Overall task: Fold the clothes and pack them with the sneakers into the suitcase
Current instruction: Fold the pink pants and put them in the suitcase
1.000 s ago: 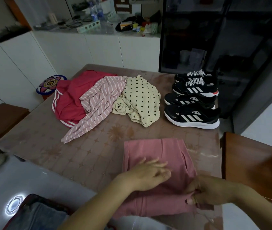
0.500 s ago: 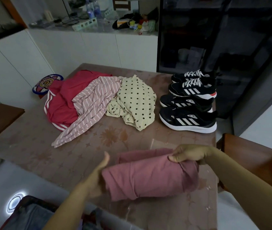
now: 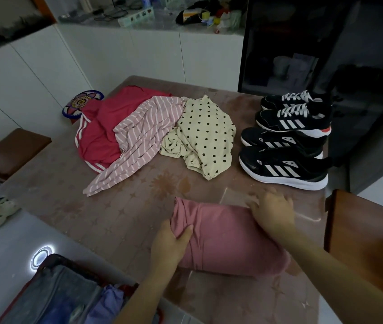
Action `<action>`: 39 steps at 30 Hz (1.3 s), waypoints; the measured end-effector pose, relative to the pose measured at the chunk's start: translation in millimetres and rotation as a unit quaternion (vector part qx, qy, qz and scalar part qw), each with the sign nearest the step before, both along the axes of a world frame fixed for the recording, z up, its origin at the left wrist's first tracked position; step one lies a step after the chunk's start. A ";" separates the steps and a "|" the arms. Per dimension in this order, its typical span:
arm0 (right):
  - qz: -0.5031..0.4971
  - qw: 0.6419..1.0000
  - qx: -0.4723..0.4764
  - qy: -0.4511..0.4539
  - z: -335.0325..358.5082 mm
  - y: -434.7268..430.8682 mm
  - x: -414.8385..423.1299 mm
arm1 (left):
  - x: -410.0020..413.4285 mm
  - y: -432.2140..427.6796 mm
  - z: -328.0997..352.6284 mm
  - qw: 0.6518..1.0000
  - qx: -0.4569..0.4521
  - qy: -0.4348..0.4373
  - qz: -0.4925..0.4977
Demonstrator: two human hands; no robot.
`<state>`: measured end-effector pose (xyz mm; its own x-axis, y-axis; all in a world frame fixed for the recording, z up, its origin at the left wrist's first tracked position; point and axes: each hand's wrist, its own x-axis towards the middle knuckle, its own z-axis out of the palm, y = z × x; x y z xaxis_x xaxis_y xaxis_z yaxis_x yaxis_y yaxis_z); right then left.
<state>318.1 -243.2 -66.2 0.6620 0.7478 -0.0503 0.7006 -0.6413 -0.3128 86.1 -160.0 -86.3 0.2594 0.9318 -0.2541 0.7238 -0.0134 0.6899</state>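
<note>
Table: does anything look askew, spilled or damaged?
Nothing spilled or damaged. The red garment, pink striped top and cream polka-dot top lie crumpled, overlapping, unfolded; the four black sneakers stand in a tidy row.

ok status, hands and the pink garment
Left hand grips pink garment at its left end, right hand holds its far edge. Garment folded, on table. Sneakers, loose clothes lie beyond, not touching it.

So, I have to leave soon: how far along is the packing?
Done: the pink garment is folded into a bundle. In hand: the left hand and right hand grip its ends. Left: the red garment, striped garment and polka-dot garment lie unfolded on the table, the four sneakers stand unpacked, and the suitcase holds some cloth.
</note>
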 end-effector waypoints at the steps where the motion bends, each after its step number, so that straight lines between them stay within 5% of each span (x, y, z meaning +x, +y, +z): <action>1: 0.029 0.996 0.042 -0.072 0.8 -2.7 -9.7 | 1.5 1.6 -1.5 1.000 0.006 0.006 0.001; 5: 0.160 0.981 -0.001 -0.111 -15.8 -18.9 -47.5 | 3.8 6.8 -14.1 0.997 0.053 0.057 -0.007; 10: 0.161 0.978 -0.126 -0.030 -40.7 -32.5 -50.6 | 2.9 -0.5 -25.4 0.991 0.061 0.109 -0.043; 17: 0.160 0.977 -0.138 -0.003 -48.0 -29.1 -52.9 | 6.6 -1.3 -31.4 0.970 0.049 0.226 -0.075; 24: 0.141 0.974 -0.102 0.143 -29.0 -21.7 6.5 | 10.7 14.7 -14.8 0.994 -0.106 0.019 0.013; 29: 0.180 0.958 -0.105 0.197 -38.0 -5.4 18.8 | 15.3 14.2 10.1 0.928 -0.321 -0.170 0.086; 32: 0.191 0.954 -0.098 0.207 -33.5 -2.5 20.7 | 17.6 13.2 18.2 0.900 -0.380 -0.193 0.091; 39: 0.239 0.932 -0.114 0.246 -22.6 21.7 15.3 | -6.1 -15.1 -1.2 0.911 -0.302 -0.260 0.106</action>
<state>333.4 -221.4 -88.8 0.1110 0.8844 -0.4533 0.7307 -0.3818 -0.5660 79.9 -175.1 -87.5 0.3214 0.7063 -0.6308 0.2383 0.5844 0.7757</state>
